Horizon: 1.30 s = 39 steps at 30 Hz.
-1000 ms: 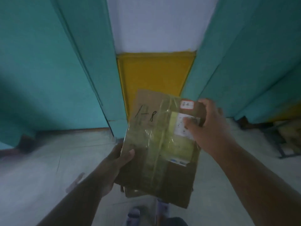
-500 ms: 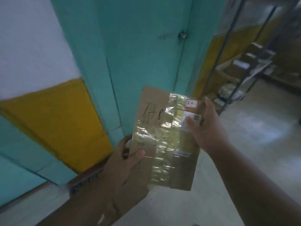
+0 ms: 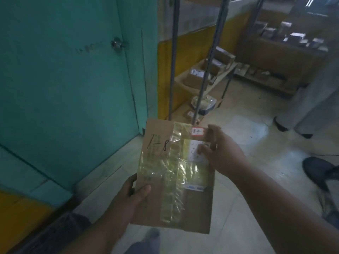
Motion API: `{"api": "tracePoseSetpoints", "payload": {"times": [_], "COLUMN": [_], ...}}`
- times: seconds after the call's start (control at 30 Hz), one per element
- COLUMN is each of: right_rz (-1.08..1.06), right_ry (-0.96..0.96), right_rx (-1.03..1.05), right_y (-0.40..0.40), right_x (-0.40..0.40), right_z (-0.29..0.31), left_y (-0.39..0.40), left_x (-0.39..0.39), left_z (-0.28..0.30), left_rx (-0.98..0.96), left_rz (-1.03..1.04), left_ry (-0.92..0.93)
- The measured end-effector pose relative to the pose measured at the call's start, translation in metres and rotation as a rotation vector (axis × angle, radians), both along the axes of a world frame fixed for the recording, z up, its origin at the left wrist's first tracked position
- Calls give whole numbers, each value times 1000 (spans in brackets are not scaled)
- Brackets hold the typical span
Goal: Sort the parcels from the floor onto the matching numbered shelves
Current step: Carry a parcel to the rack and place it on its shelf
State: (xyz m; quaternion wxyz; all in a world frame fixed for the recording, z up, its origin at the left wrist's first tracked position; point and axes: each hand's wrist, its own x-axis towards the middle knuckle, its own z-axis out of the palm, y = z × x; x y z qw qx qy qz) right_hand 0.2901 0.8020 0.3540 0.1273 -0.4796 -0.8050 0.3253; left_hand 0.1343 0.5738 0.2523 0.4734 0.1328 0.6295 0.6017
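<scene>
The left hand [image 3: 128, 197] curls its fingers behind the lower left edge of the flat cardboard parcel [image 3: 176, 178], thumb pressed on its front. The right hand [image 3: 222, 153] grips the upper right edge, thumb on the white label [image 3: 197, 150]. Marked "1-8", the parcel is held in the air above the floor [image 3: 247, 143], near the metal shelf rack [image 3: 205, 77] holding boxes beside a teal door [image 3: 73, 79].

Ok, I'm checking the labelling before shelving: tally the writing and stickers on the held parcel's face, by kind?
Handwritten number: 1
Red-edged sticker: 1
White label: 1
Blue-edged strip: 1
Total on the parcel: 4
</scene>
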Motion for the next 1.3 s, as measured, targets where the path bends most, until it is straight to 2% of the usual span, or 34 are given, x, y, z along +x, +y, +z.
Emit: {"api": "tracePoseSetpoints", "payload": {"times": [0.17,0.27,0.4,0.53,0.67,0.83,0.93,1.03,1.3], "right_rz": [-92,-204,-325,-398,-363,-230,-124,-65,-126], "right_ry": [-51,-68,-106,-96,-79,-113,-205,-199,-263], "right_rx": [-15,5,45,84,69,8,27,5,-1], "right_y": [110,177,266,367,476,602,668,731,900], "right_x": [-1,19,62,104,139,148,128,104,100], "right_z": [-24,-15,-3,-22,-48,-49,-46,-53,-51], "left_y": [131,223,344,455,555,644,690,747,936], "left_x": [-23,-22,0,34,75,105,101,90,69], "left_z": [-19,-19,-6,-16,-32,-25,-29,-40,-60], "left_rx": [-9,-14,-37,-50,-68,-106,-135,-156,-211], "left_rz": [-96,-221,-352,-378,-341,-234,-168,-109,-172], "left_ry": [-23,-46,-58,-64,-66,-77,-83,-93,-174]}}
